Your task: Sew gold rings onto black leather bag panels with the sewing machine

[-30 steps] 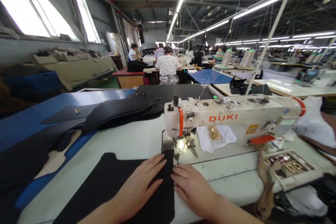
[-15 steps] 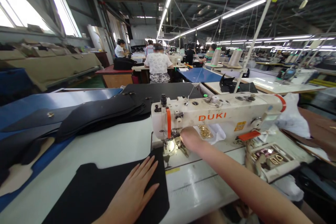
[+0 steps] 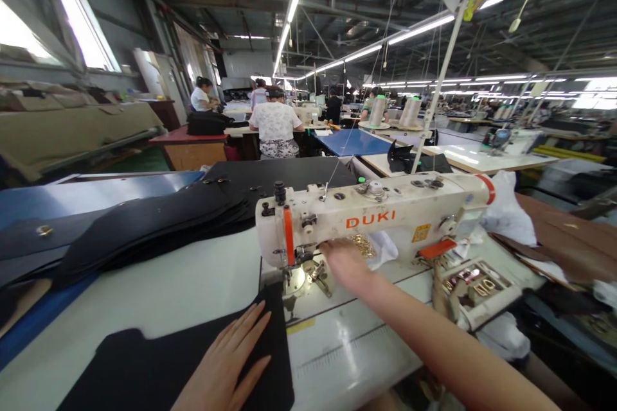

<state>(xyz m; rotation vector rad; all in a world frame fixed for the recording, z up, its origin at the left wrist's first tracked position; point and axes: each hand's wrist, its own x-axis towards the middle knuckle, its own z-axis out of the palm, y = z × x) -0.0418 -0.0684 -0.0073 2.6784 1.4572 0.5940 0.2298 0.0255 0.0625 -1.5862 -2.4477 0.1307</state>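
Observation:
My left hand (image 3: 229, 353) lies flat with fingers stretched out on a black flat panel (image 3: 130, 366). The panel's upper right corner reaches the needle area of the white sewing machine (image 3: 376, 212), marked DUKI. Under the machine's arm, just right of the needle end, is my right hand (image 3: 349, 266). Its fingertips are close to the presser mechanism and hidden from me, so what they grip does not show. A metal guide (image 3: 319, 277) sits on the machine bed below that hand. Gold-coloured small hardware (image 3: 362, 245) lies in a clear bag behind the wrist.
A stack of black panels (image 3: 159, 225) lies left of the machine. To the right are a tray (image 3: 496, 308) of metal fittings, a white bag (image 3: 508, 209) and brown sheets (image 3: 569, 231). A thread stand pole (image 3: 441, 90) rises behind. Co-workers (image 3: 276, 122) sit farther back.
The view has swung a little to the right, so everything sits further left. Both hands keep about the same places on the panel and at the machine.

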